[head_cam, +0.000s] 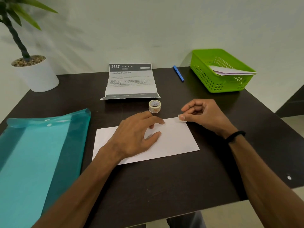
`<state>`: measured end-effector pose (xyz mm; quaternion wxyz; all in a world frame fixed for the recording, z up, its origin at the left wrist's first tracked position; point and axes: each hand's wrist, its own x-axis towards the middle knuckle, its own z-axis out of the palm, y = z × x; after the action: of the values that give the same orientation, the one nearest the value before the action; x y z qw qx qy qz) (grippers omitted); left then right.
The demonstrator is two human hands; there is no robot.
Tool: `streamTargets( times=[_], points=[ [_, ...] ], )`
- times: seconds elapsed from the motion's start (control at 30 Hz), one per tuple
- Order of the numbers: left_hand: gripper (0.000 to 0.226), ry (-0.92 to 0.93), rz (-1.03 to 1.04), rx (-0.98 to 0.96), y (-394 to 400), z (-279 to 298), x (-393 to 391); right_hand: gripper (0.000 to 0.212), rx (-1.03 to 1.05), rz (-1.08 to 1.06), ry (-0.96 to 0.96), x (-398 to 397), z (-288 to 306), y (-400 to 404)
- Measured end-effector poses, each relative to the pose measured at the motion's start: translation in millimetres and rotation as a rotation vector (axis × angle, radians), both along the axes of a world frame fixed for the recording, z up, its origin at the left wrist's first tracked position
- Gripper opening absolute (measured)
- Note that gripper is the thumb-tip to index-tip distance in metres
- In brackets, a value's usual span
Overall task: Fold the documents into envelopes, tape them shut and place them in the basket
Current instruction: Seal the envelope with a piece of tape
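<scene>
White envelope (172, 139) lies flat on dark worktop (164, 186), center-front. Left hand (134, 137) rests on it, fingers spread & fairly straight, pressing down, tips near the far edge. Right hand (202, 116) hovers at the envelope's far right corner, fingers curled, thumb & forefinger pinching a short tape strip (181, 118) w/ serrated end; strip sits over the corner edge, can't tell if stuck yet. Black band on right wrist. Tape roll (154, 106) stands just beyond the envelope, near left fingertips. Behind it, a creased printed document (131, 81) lies partly unfolded. Blue pen (178, 73) to its right. Green basket (220, 86) at far right w/ folded white envelopes (230, 70) inside. Teal plastic folder (37, 153) at left. Potted plant (32, 69) far left.
</scene>
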<state>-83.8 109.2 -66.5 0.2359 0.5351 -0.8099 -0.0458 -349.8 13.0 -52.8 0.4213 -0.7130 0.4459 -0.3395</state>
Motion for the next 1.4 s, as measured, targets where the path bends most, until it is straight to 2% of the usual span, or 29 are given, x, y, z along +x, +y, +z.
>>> streamTargets(
  times=[0.1,0.3,0.57,1.4],
  points=[
    [0.043,-0.009,-0.027,0.086,0.1,3.5,-10.3,0.031,-0.001,0.016,0.027,0.7,-1.8,-1.6],
    [0.067,-0.138,-0.033,0.267,-14.3,23.8,-28.6,0.031,-0.018,0.048,0.073,1.4,1.5,-1.2],
    [0.035,0.012,0.094,-0.008,-10.0,-5.3,-43.3,0.031,0.012,0.078,0.134,-3.8,1.1,-5.1],
    [0.039,-0.101,0.043,0.04,-7.0,0.1,-45.6,0.033,0.041,0.146,0.098,-7.3,0.3,-7.6]
  ],
)
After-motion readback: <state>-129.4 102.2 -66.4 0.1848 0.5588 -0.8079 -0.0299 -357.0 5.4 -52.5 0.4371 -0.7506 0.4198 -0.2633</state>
